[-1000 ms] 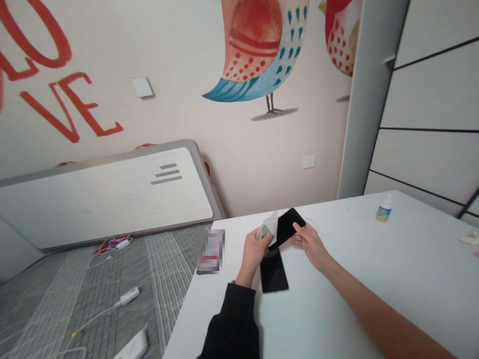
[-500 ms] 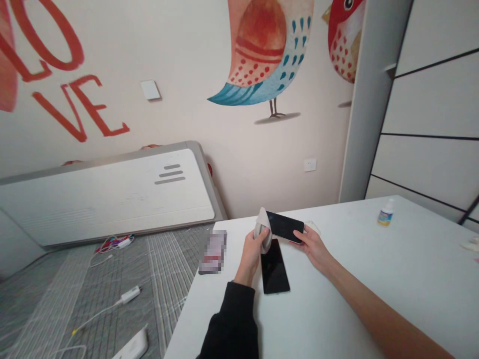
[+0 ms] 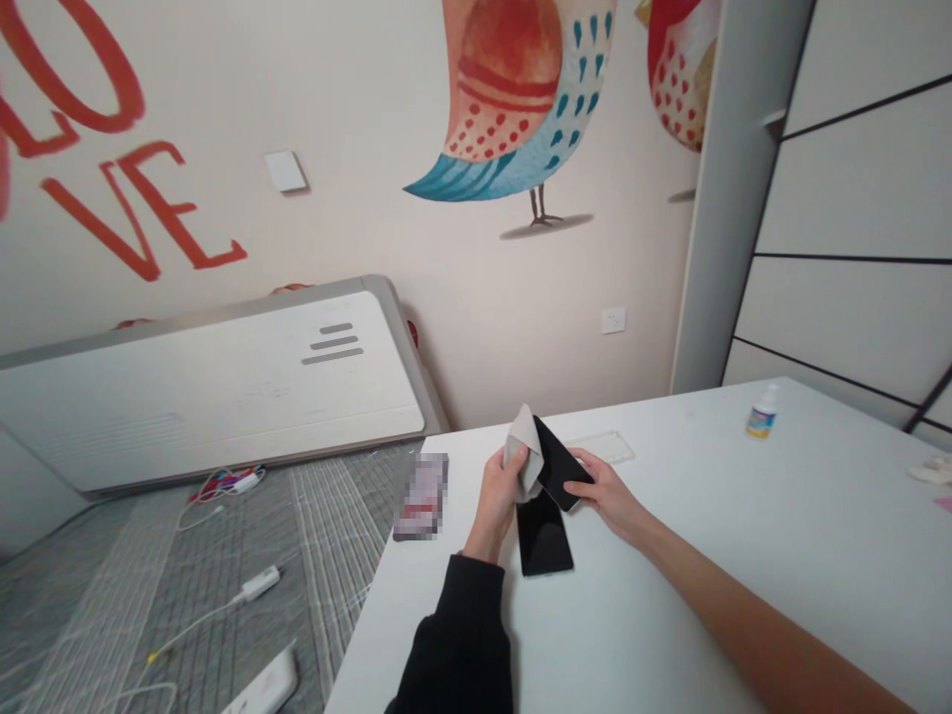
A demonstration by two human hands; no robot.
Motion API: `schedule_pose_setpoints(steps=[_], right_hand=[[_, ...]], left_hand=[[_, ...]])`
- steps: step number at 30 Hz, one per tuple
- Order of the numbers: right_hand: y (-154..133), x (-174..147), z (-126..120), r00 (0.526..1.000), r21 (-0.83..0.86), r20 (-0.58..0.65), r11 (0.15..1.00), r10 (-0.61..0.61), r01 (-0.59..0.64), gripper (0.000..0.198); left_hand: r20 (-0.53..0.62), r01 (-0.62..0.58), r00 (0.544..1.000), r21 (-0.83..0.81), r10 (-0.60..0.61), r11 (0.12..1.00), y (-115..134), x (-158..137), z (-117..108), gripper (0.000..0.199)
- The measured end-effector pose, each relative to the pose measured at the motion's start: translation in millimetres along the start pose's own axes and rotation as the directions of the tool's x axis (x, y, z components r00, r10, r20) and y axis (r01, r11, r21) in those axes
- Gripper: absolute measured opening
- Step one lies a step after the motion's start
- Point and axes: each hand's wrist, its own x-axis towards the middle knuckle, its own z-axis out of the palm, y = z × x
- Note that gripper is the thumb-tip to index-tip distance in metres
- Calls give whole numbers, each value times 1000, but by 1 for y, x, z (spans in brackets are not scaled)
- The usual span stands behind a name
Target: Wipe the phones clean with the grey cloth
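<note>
My left hand (image 3: 500,494) is closed on a light grey cloth (image 3: 525,436), which is folded over the left end of a black smartphone (image 3: 561,464). Gripping the other end of that phone is my right hand (image 3: 604,493), thumb on its dark face and fingers behind. The phone is held tilted in the air, its right end lower. Below it a second black phone (image 3: 544,540) lies flat on the white table (image 3: 632,615), its upper part hidden by the cloth and the held phone. A clear phone case (image 3: 610,448) lies behind my right hand.
A blurred-out pinkish item (image 3: 421,498) lies at the table's left edge. A small white bottle (image 3: 762,415) stands at the back right, with a crumpled white item (image 3: 929,469) beyond it. Left of the table, white cables and a white adapter (image 3: 260,583) rest on a striped grey mat (image 3: 312,555).
The held phone has turned, its right end dropping lower and nearer to me, and my right hand moved down slightly with it. More of the clear case shows. The camera view shifted a little.
</note>
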Motion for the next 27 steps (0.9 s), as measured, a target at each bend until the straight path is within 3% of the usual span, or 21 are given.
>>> schedule_pose_setpoints(steps=[6, 12, 17, 21, 27], right_hand=[[-8, -1, -1, 992, -128, 41, 984, -118, 122, 53], [-9, 1, 0, 976, -216, 145, 958, -162, 191, 54], [-4, 3, -4, 968, -246, 193, 947, -160, 206, 61], [-5, -2, -2, 964, -269, 224, 942, -142, 201, 51], [-3, -5, 8, 967, -245, 213, 950, -140, 192, 43]], left_hand=[[-15, -8, 1000, 85, 9, 996, -2, 0, -3, 25], [-92, -10, 996, 28, 13, 1000, -6, 3, -3, 27], [-96, -2, 995, -58, -3, 998, -6, 4, 0, 30], [-77, 32, 996, -45, -36, 998, -5, 3, 0, 26], [-161, 8, 987, -29, -12, 1000, -4, 1, 4, 28]])
